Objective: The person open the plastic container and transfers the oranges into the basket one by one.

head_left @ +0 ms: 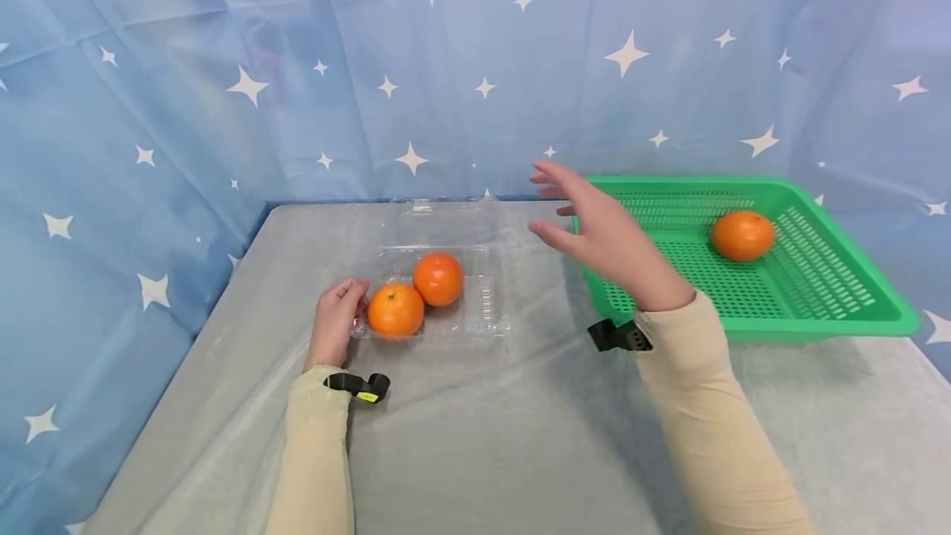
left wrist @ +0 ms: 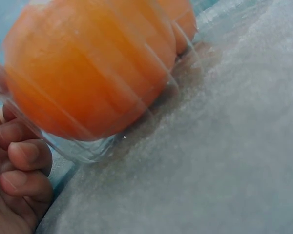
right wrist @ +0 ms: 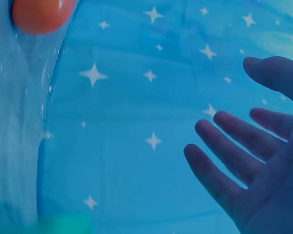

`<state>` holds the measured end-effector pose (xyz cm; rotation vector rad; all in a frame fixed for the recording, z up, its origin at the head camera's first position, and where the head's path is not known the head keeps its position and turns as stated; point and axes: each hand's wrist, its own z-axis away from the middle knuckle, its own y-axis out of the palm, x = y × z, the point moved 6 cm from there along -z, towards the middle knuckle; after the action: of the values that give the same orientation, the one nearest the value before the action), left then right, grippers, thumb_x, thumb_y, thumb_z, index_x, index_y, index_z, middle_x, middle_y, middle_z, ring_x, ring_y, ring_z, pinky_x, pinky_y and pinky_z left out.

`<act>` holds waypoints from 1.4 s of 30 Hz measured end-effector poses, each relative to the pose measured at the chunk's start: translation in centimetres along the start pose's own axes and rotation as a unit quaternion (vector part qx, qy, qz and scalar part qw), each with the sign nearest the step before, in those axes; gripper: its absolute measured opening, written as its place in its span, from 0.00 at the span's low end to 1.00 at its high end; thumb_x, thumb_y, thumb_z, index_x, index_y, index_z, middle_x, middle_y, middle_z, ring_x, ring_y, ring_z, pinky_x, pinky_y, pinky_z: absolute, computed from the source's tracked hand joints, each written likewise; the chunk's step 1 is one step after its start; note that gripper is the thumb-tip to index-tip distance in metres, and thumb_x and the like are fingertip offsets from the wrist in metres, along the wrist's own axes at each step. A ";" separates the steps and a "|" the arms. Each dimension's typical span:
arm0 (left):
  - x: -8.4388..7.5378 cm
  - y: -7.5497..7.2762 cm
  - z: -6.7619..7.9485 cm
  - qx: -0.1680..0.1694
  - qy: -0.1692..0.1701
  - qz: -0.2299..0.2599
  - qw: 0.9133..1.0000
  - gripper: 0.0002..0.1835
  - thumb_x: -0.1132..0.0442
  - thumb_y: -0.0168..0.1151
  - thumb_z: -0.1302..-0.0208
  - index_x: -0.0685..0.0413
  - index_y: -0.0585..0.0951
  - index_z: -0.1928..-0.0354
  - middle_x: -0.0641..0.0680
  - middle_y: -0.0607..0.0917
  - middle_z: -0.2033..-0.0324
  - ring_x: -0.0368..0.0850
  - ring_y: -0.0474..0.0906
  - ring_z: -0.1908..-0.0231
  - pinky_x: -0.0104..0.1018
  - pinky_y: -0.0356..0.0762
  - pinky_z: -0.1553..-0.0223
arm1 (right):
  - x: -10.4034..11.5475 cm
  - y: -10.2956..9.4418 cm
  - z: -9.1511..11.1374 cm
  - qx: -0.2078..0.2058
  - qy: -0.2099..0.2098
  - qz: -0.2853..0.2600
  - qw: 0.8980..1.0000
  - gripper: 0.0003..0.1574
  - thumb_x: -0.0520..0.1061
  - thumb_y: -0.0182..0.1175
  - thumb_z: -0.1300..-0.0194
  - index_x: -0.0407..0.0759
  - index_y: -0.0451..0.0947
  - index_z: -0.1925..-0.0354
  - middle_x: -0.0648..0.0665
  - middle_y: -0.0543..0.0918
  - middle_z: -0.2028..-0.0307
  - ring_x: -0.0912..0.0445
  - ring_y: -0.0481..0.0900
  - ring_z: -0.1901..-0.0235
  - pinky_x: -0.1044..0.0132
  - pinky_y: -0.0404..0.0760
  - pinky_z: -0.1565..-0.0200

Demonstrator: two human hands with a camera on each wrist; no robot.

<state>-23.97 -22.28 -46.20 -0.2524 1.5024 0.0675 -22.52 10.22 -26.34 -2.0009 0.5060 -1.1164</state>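
A clear plastic clamshell box [head_left: 486, 304] lies with its lid raised at the back, two oranges inside. The nearer orange [head_left: 396, 311] sits at the box's front left, and the other orange [head_left: 438, 278] touches it from behind on the right. My left hand [head_left: 338, 316] pinches the box's left rim, its other fingers curled beside the wall [left wrist: 27, 161]. My right hand [head_left: 605, 234] is raised in the air between the box and a green basket [head_left: 810, 325], fingers spread and holding nothing. A third orange [head_left: 743, 235] rests in the basket.
A grey cloth [head_left: 461, 436] covers the table. Behind and to the left hangs a blue curtain [head_left: 357, 23] with white stars. The basket stands on the right of the table, near the curtain. Both wrists wear black camera straps.
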 end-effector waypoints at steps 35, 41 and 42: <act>0.5 0.1 0.2 -0.004 -0.005 -0.007 1.000 0.21 0.46 0.55 0.42 0.56 0.67 0.80 0.50 0.65 0.86 0.42 0.61 0.87 0.32 0.60 0.86 | 0.1 11.6 -1.3 0.012 -0.026 -0.074 0.997 0.37 0.48 0.55 0.38 0.47 0.53 0.35 0.49 0.67 0.43 0.57 0.66 0.45 0.62 0.70 0.50; 0.1 0.2 -0.1 -0.001 -0.008 -0.010 1.000 0.20 0.48 0.54 0.40 0.55 0.66 0.80 0.50 0.66 0.85 0.42 0.62 0.86 0.33 0.60 0.86 | -0.2 13.2 -1.6 0.033 0.005 -0.064 0.997 0.36 0.50 0.54 0.38 0.47 0.55 0.35 0.48 0.64 0.40 0.55 0.67 0.46 0.59 0.70 0.50; 0.1 0.2 -0.1 -0.003 -0.009 -0.012 1.000 0.20 0.48 0.54 0.40 0.56 0.67 0.80 0.50 0.66 0.85 0.42 0.62 0.86 0.33 0.60 0.85 | -0.2 13.4 -1.6 0.037 0.008 -0.058 0.998 0.36 0.50 0.54 0.39 0.47 0.55 0.36 0.48 0.63 0.39 0.54 0.66 0.45 0.58 0.69 0.50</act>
<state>-24.07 -22.15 -46.30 -0.2736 1.4819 0.0557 -23.63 1.29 -36.45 -1.9782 0.3561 -1.2049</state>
